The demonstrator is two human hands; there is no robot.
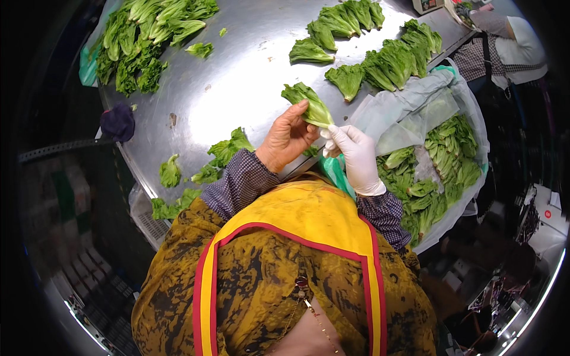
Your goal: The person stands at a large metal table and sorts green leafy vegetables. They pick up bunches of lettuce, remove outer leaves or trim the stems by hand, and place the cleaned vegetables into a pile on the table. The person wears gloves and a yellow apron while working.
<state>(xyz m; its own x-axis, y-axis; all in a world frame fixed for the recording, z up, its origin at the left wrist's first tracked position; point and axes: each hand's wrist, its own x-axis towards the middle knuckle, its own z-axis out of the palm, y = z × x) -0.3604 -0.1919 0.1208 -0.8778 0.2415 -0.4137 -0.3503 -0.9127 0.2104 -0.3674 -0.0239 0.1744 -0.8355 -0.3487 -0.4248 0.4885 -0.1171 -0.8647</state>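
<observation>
Between my hands, over the near edge of a metal table (231, 84), is a small head of green lettuce (317, 107). My bare left hand (287, 135) holds it with the thumb across the leaves. At its pale stem end, the gloved fingers of my right hand (352, 149) pinch the base. Beyond my hands, lettuce heads stand in two rows; the nearer row (392, 64) runs along the right side and the farther row (338, 24) lies behind it. Loose leaves (229, 147) lie to the left of my left forearm.
A plastic-lined container (483, 147) full of lettuce stands at my right. At the far left is a lettuce pile (142, 40) on green plastic. A dark cloth bundle (117, 122) sits on the left edge. Another person (503, 53) is at the far right, near a scale (427, 5).
</observation>
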